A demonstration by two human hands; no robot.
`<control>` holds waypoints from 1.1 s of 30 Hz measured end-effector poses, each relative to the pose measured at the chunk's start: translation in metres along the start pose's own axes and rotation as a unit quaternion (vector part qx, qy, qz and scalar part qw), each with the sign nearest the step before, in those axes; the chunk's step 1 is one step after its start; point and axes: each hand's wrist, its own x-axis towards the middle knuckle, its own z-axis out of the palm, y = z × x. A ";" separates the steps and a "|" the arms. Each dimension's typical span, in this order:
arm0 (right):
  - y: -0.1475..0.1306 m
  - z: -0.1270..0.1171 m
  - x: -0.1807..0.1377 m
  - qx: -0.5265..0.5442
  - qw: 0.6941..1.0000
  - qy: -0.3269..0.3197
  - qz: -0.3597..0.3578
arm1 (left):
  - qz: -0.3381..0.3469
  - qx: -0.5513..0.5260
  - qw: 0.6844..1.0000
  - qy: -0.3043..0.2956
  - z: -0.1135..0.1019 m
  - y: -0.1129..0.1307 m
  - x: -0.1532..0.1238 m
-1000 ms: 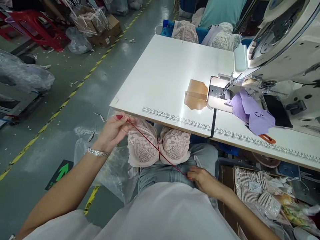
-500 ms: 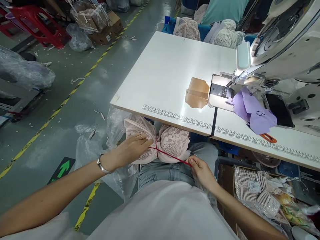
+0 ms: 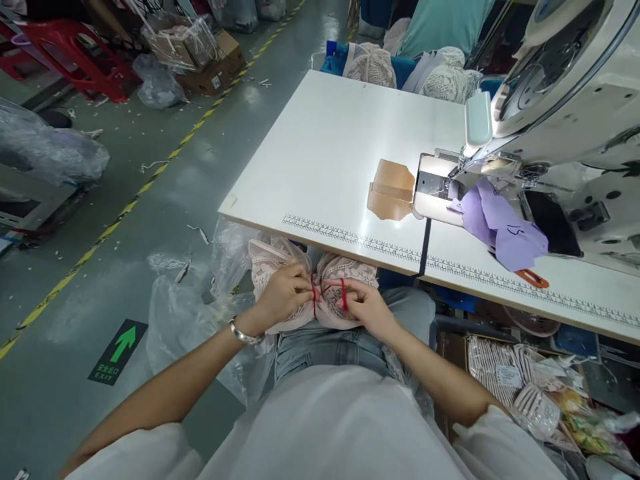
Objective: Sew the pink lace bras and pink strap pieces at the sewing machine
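A bundle of pale pink lace bras (image 3: 336, 308) rests across my lap, partly under the table edge. Red cord (image 3: 314, 297) runs round its middle. My left hand (image 3: 285, 293) lies over the left cups, its fingers pinched together at the cord; the exact grip is partly hidden. Close by on the right, my right hand (image 3: 365, 303) has the cord looped round its fingers, index finger and thumb near the middle of the bundle.
Ahead stands a white sewing table (image 3: 320, 147) with a printed ruler edge, brown card (image 3: 391, 189), sewing machine (image 3: 555, 133), purple pieces (image 3: 500, 223) and orange-handled tool (image 3: 533, 278). A carton of striped pieces (image 3: 493, 367) is at right; plastic bags (image 3: 185, 327) lie at left.
My right hand has come in from the right to the middle of the bundle, and the stretched cord is now looped round its fingers. My left hand has shifted slightly right.
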 end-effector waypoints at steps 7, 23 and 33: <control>0.015 0.012 0.018 -0.398 0.901 -0.091 -0.149 | -0.019 -0.115 0.970 -0.216 -0.015 -0.006 0.006; 0.019 0.035 0.021 -0.670 0.731 -0.094 -0.096 | -0.049 0.098 0.991 -0.078 0.004 -0.017 0.002; 0.045 0.011 0.007 -0.614 0.699 -0.063 -0.361 | -0.091 0.093 0.989 -0.067 -0.015 -0.007 0.006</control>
